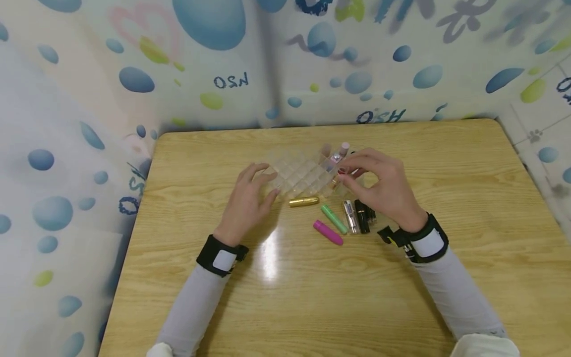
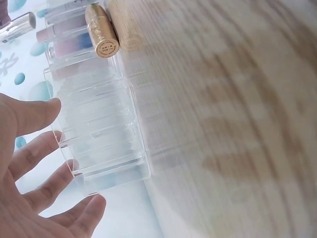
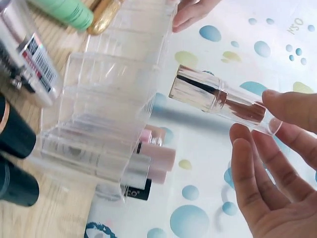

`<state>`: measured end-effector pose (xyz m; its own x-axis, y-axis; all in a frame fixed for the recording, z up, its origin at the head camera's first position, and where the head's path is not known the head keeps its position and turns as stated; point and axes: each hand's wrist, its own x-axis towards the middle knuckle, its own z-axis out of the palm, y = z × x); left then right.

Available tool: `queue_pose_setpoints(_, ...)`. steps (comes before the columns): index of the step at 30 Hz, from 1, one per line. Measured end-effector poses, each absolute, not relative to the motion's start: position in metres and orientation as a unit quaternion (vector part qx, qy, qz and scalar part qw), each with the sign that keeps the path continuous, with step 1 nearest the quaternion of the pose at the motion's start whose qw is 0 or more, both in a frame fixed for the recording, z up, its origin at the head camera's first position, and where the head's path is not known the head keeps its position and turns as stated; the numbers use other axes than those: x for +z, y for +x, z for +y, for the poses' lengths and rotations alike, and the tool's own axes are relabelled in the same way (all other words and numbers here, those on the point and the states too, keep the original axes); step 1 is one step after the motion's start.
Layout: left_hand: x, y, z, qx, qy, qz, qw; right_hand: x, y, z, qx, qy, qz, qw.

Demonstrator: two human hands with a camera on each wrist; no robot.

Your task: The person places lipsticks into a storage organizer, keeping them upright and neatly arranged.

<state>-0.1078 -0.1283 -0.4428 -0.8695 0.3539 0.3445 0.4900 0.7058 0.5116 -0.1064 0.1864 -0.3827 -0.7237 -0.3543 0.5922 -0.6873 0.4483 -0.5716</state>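
My right hand (image 1: 385, 186) pinches a lipstick tube (image 3: 198, 91) by its clear end between thumb and fingertips. The tube's shiny metallic end points toward the clear compartment organizer (image 1: 296, 173), above its right part. At the organizer's left end is my left hand (image 1: 244, 206), fingers spread and loosely bent, fingertips right at the rim in the left wrist view. Several cosmetics, including a pink-capped tube (image 1: 344, 148), stand in compartments at the organizer's right end; many other compartments hold nothing.
Before the organizer lie a gold lipstick (image 1: 304, 202), a green tube (image 1: 333, 219), a magenta tube (image 1: 327, 232), a silver tube (image 1: 350, 216) and black tubes (image 1: 362, 218). The wooden table (image 1: 285, 307) meets a patterned curtain-like backdrop (image 1: 276, 89) behind.
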Motion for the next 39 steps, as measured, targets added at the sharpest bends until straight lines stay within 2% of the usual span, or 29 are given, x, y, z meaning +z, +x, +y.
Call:
queue_pose_setpoints(6, -0.44, -0.107, -0.127, -0.302, -0.221, -0.922, 0.1, -0.386, -0.108, 0.193, 0.396, 0.287, -0.842, 0.226)
queue_pose_setpoints(14, -0.441, -0.107, -0.128, -0.298, -0.218, -0.923, 0.105, -0.387, -0.11, 0.196, 0.378, 0.275, -0.853, 0.232)
queue_pose_setpoints(39, -0.441, -0.106, -0.127, -0.301, -0.226, -0.92, 0.107, -0.409, -0.11, 0.203, 0.36, 0.27, -0.872, 0.194)
